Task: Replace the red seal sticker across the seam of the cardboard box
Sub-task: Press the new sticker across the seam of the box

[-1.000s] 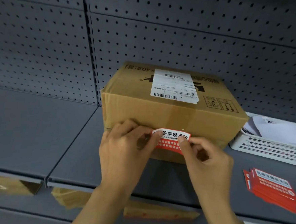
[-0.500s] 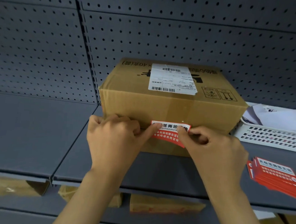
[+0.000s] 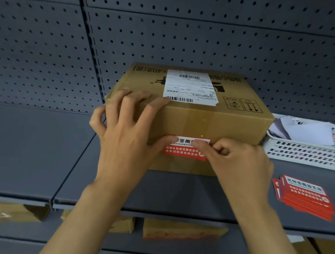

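A brown cardboard box point(image 3: 218, 120) with a white shipping label on top sits on the grey shelf point(image 3: 32, 153). A red and white seal sticker point(image 3: 182, 150) lies flat on the box's front face, across its horizontal seam. My left hand point(image 3: 126, 132) is spread over the box's left top corner, fingers on the top face and thumb on the sticker's left end. My right hand point(image 3: 237, 163) is curled, its index finger pressing the sticker's upper right part.
A stack of red seal stickers point(image 3: 304, 198) lies on the shelf at the right. A white slotted basket point(image 3: 307, 154) with papers stands beside the box. Perforated grey panels form the back wall. Cardboard boxes point(image 3: 183, 230) sit on the shelf below.
My left hand has risen from the box's front face and spread over its top left corner. The sticker now lies flatter against the box. My right finger stays pressed on it.
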The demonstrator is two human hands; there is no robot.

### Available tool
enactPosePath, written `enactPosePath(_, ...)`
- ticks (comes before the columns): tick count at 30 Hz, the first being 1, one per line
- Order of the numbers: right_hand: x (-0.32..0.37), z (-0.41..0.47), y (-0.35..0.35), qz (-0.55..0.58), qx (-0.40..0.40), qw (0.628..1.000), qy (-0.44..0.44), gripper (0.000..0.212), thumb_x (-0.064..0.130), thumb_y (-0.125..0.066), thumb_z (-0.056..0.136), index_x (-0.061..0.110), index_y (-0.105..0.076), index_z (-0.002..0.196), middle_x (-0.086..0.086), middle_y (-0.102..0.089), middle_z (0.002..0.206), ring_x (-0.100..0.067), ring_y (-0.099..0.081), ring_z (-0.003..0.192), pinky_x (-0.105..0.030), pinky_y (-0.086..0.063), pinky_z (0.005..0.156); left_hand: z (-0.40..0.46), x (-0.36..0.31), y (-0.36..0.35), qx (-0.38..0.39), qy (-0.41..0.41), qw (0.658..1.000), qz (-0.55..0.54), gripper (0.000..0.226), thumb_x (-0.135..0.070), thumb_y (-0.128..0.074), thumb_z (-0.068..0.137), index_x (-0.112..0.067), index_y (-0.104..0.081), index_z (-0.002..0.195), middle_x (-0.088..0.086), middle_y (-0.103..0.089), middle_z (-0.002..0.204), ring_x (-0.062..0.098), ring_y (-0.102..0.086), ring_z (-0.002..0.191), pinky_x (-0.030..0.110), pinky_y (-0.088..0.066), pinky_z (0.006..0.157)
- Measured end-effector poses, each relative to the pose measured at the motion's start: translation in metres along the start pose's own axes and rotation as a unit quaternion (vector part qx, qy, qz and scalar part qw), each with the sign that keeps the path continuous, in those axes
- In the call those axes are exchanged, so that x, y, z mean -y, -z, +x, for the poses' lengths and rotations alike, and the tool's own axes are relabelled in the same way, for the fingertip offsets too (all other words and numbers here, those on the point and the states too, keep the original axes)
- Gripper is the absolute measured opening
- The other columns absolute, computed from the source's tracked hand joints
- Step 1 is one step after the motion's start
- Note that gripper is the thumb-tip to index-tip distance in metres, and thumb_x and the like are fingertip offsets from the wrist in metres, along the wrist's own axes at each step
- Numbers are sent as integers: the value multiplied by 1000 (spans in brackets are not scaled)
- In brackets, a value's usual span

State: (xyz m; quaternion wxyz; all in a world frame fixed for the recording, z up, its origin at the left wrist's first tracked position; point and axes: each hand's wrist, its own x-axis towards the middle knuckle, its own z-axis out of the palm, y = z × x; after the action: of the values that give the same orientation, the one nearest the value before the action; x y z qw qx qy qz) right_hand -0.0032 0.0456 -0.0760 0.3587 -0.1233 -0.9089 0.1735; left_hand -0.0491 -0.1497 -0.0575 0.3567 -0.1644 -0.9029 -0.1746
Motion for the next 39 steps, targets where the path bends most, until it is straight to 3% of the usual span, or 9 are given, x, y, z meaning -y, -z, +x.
enactPosePath(4,-10,-1,10,10,-18,1000,-5,63,78,-61,73,18,-69,55,1,-62,44,-30,-59,47,-29,-44,49,1,7,5,2,-17,1000,10,69,-60,-75,75,-40,-51,137,-2,-48,138,28,-34,136,51,-19,106)
enactPosePath(9,3,-7,-7,28,19,999,38,66,76,-59,76,16,-67,51,-1,-58,41,-24,-53,40,-33,-43,42,0,-3,-3,44,15,999,21,95,-82,-69,59,-39,-44,140,2,-41,143,32,-23,144,59,-17,112)
enactPosePath(15,-17,-1,1,27,17,999,2,67,83,-55,70,21,-72,53,1,-63,43,-24,-59,43,-36,-50,49,0,6,0,29,-8,999,45,94,-68,-80,60,-40,-44,141,3,-43,143,31,-24,140,58,-19,108)
enactPosePath(20,-4,-7,-5,31,25,998,41,65,77,-60,74,17,-67,50,1,-57,39,-23,-51,38,-32,-44,44,-1,-3,-3,56,16,998,35,107,-84,-71,51,-37,-41,142,6,-38,145,35,-22,144,60,-20,110)
enactPosePath(23,4,-8,-15,16,36,998,47,67,78,-59,73,16,-63,50,-1,-54,38,-24,-50,38,-31,-40,42,-1,-7,-4,58,24,996,55,105,-87,-67,53,-37,-40,142,7,-40,145,36,-24,145,61,-22,109)
enactPosePath(29,-26,-10,-6,24,27,999,25,71,84,-53,75,18,-67,51,1,-59,40,-23,-55,40,-35,-48,47,-2,5,6,72,-3,994,77,110,-64,-86,50,-41,-35,145,6,-39,147,34,-24,143,62,-22,106)
enactPosePath(35,-1,-18,-21,16,30,998,49,70,80,-57,73,15,-62,49,1,-55,39,-22,-50,37,-31,-40,39,-3,-11,-1,70,41,995,66,109,-83,-73,50,-39,-37,142,7,-39,147,35,-22,148,60,-22,108)
enactPosePath(39,-19,-16,-18,-2,32,999,28,69,82,-55,73,17,-65,51,2,-58,40,-21,-53,38,-34,-45,42,-4,-3,1,71,20,994,84,108,-76,-78,52,-40,-35,144,6,-38,148,34,-22,147,60,-20,108)
